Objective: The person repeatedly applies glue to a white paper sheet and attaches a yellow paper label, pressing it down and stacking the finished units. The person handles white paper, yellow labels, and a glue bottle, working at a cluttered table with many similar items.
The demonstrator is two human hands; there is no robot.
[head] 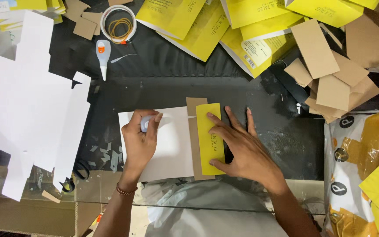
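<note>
Centre of frame, on dark glossy table [163,90]: flat white card sheet [172,149], a brown kraft strip [194,131] along its right edge, a smooth yellow cover [210,138] overlapping the strip. Left hand [139,142] fisted around a small white glue bottle [145,123], tip down on the white sheet. Right hand [242,147] flat, fingers splayed, pressing the yellow cover. Upper right: loose pile of matte cardboard rectangles [330,74].

A dark glass-topped table [163,87] carries a white card sheet [172,145] with a brown cardboard strip [194,145] and a yellow cover [210,140] at centre. White die-cut sheets [27,101] lie at left, with a glue bottle [103,55] and a roll of tape [118,24] behind. Yellow booklets [207,26], brown cardboard pieces [330,74] and yellow packets [365,166] crowd the far and right edges.
</note>
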